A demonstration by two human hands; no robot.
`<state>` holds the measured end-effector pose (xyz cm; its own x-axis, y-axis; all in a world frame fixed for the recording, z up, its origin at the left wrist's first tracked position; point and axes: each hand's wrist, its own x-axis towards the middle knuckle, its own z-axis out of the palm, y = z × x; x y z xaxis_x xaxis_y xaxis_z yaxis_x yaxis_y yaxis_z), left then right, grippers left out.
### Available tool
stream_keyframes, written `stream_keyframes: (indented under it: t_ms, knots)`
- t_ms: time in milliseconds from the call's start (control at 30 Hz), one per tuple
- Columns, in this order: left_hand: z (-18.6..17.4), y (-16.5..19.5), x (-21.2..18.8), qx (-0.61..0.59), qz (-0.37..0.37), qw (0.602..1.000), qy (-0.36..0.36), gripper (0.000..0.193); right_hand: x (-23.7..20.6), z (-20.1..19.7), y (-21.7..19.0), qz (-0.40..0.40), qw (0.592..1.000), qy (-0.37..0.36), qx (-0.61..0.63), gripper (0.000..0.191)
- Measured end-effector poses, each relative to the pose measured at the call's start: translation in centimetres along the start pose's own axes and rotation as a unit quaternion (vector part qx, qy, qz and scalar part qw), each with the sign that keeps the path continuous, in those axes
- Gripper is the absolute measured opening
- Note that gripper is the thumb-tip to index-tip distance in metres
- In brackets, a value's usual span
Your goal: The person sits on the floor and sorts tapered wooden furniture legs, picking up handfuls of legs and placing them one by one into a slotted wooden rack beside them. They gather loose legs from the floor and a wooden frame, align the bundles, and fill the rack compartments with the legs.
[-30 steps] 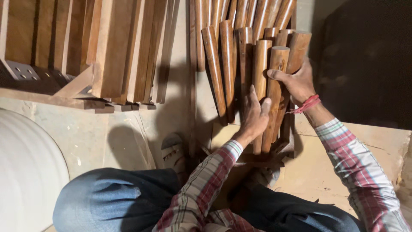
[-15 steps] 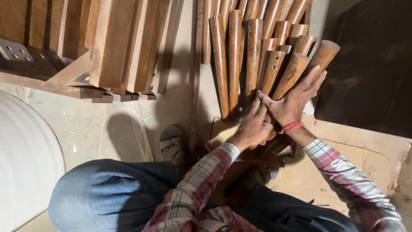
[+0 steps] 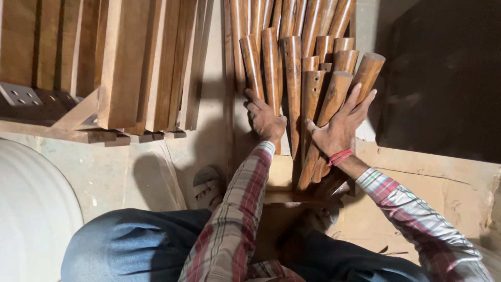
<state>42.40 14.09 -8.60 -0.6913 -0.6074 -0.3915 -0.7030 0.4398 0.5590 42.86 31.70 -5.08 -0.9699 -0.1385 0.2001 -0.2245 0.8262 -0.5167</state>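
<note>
Sorting the leaning wooden legs [image 3: 292, 94] at upper centre — my left hand [image 3: 267, 121] flat and open on one, right hand [image 3: 339, 130] clasping the rightmost leg [image 3: 360, 83]; next move needs steadying the lean.

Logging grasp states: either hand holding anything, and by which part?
Right hand grips a tapered wooden leg around its upper shaft, below the thick end. Left hand lies flat on another leg; no closed grip shows.
</note>
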Motion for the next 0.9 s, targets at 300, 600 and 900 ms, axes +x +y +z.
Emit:
stream_keyframes:
  t_ms: [300, 600, 900]
  knots:
    - [-0.8, -6.0, -2.0, -0.309, 0.111, 0.944, -0.044, 0.083, -0.1, 1.4, -0.5, -0.074, 0.994, -0.042, -0.061, 0.138]
    - [-8.6, -3.3, -8.4, -0.307, 0.152, 0.935, -0.09, 0.071, -1.2, 1.4, -0.7, -0.124, 0.989, -0.063, -0.043, 0.117]
    - [-8.7, -2.1, -14.7, -0.253, 0.252, 0.934, -0.015, 0.056, 0.2, -5.7, -5.5, -0.056, 0.662, -0.214, 0.716, 0.075]
